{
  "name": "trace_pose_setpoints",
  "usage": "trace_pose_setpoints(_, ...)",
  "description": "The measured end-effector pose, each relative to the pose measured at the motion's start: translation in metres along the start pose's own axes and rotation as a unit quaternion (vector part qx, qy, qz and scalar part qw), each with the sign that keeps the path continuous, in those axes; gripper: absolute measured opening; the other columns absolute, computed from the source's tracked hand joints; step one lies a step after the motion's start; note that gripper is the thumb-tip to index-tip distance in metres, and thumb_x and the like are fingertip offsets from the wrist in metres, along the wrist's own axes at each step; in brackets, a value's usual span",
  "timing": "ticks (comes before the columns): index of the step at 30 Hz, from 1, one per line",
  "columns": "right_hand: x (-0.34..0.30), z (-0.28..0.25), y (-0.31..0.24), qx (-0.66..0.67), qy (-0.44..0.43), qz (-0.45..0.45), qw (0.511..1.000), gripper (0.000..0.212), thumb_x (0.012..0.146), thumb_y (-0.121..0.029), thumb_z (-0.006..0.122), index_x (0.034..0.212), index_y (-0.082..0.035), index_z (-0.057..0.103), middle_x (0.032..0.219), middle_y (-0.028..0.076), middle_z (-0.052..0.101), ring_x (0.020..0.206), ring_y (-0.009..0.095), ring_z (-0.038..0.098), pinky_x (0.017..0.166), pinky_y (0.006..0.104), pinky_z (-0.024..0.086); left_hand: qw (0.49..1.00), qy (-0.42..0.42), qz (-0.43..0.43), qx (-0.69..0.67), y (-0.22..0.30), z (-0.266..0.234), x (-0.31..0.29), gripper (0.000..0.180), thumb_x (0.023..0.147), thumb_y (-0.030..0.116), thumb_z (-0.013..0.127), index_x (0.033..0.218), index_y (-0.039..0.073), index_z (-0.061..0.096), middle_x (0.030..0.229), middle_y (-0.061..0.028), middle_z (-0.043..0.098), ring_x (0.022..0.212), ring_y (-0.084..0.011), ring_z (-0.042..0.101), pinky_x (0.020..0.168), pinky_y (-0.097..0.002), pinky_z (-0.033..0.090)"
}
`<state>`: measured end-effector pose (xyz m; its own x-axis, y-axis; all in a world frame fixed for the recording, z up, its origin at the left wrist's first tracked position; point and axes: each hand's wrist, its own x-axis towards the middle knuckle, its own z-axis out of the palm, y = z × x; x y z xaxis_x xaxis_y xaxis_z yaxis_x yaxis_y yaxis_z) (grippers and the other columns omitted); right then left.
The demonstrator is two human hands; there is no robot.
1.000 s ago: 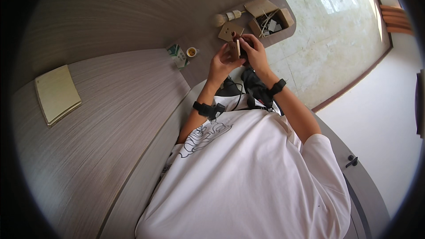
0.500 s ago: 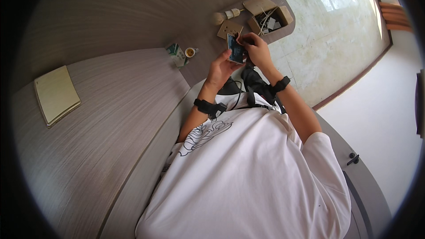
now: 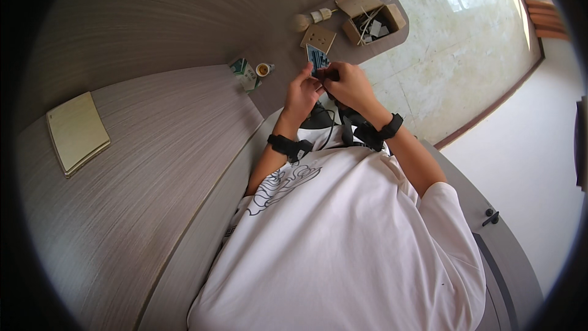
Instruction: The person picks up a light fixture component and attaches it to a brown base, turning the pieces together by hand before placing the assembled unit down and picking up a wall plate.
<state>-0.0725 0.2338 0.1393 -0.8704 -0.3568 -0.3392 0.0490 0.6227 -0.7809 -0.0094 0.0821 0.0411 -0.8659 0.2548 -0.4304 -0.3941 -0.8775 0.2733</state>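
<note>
My left hand grips a thin rectangular panel with a bluish, dark-patterned face and a pale edge. The thumb lies along its near left side. My right hand is closed, its fingers bunched against the panel's near right corner. What those fingers pinch is hidden by the hand. Just beyond the panel lies a gold-coloured socket plate with small holes, on the wood-grain desk.
A brush and an open cardboard box of cables and small parts are farther off. To the left stand a small cup and a green-white carton. A cream notebook lies on the left surface.
The panel has tilted and shifted slightly left, showing its patterned face differently. My right hand has moved down from the panel's upper right edge to its near corner.
</note>
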Motion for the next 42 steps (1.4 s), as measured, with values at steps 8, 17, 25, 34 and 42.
trace_pose_setpoints(8, 0.024, 0.007, 0.021, 0.017, 0.212, -0.1, 0.972, 0.027, 0.083, -0.009, 0.064, 0.109, -0.007, 0.069, 0.1, 0.018, 0.073, 0.09, 0.041, 0.07, 0.076, 0.0469, 0.056, 0.997, -0.004, -0.054, 0.057, -0.01, 0.009, 0.0, 0.04, 0.105, 0.034, 0.053, 0.135, 0.008, 0.059, 0.124, -0.0095, 0.069, 0.117, -0.0238, 0.064, 0.106, -0.0463, 0.048)
trace_pose_setpoints(17, 0.033, 0.002, 0.042, 0.037, 0.134, -0.024, 0.99, 0.021, 0.083, -0.008, 0.061, 0.101, -0.007, 0.072, 0.09, 0.017, 0.073, 0.084, 0.04, 0.07, 0.076, 0.0474, 0.057, 0.999, 0.006, -0.036, 0.032, 0.003, 0.03, -0.007, 0.05, 0.103, 0.044, 0.053, 0.135, 0.007, 0.059, 0.126, -0.0107, 0.069, 0.116, -0.0244, 0.064, 0.108, -0.0489, 0.047)
trace_pose_setpoints(25, 0.005, 0.01, 0.02, -0.117, 0.035, -0.003, 0.992, 0.02, 0.078, -0.009, 0.062, 0.094, -0.003, 0.073, 0.084, 0.023, 0.071, 0.081, 0.043, 0.07, 0.075, 0.051, 0.056, 0.998, 0.06, -0.006, 0.034, -0.001, 0.008, -0.002, 0.041, 0.102, 0.043, 0.057, 0.125, 0.01, 0.064, 0.118, -0.006, 0.07, 0.107, -0.0183, 0.066, 0.099, -0.0386, 0.047)
trace_pose_setpoints(34, 0.018, 0.015, 0.051, -0.029, 0.057, -0.051, 0.997, 0.022, 0.079, -0.009, 0.061, 0.098, -0.007, 0.072, 0.085, 0.021, 0.071, 0.081, 0.042, 0.069, 0.075, 0.0498, 0.055, 0.852, 0.301, 0.11, 0.414, -0.02, -0.03, 0.015, 0.073, 0.081, 0.036, 0.087, 0.131, -0.001, 0.05, 0.115, -0.0124, 0.071, 0.104, -0.0197, 0.069, 0.087, -0.037, 0.055)
trace_pose_setpoints(42, 0.071, 0.034, 0.107, -0.196, 0.085, -0.017, 0.977, 0.036, 0.09, -0.032, 0.065, 0.118, -0.009, 0.064, 0.1, 0.018, 0.073, 0.091, 0.043, 0.07, 0.077, 0.0515, 0.056, 0.6, 0.393, 0.164, 0.677, -0.02, -0.038, 0.012, 0.088, 0.07, 0.048, 0.091, 0.132, 0.003, 0.048, 0.119, -0.0167, 0.068, 0.108, -0.0365, 0.067, 0.091, -0.0433, 0.054)
